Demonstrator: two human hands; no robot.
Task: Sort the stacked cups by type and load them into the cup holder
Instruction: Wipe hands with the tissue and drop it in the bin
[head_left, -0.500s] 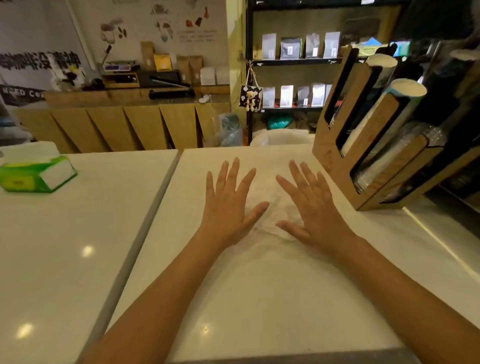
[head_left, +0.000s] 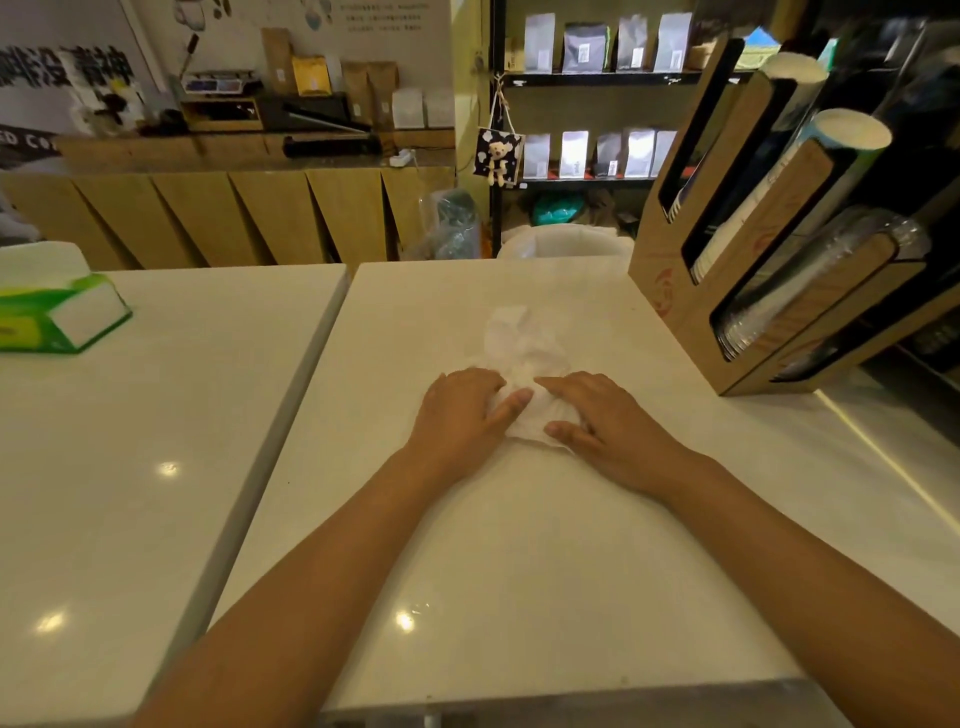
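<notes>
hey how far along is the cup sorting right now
Looks mostly done: the cup holder has paper cups and clear plastic cups in separate slots, and no loose cups show. In hand: left hand and right hand bunch a white plastic wrapper. Left: discarding it.

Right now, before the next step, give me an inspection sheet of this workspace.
Surface: white counter, glossy, with a seam to a second white counter on the left.
Job's things: wooden cup holder at the right rear, slots holding stacked white paper cups and clear plastic cups.
Clutter: crumpled white plastic bag at the counter's middle; green tissue box on the left counter.
Grippers: left hand and right hand both gathering the bag, fingers curled into it.
Cables: nothing seen.
Surroundings: black shelf with pouches, wooden counter behind.
</notes>
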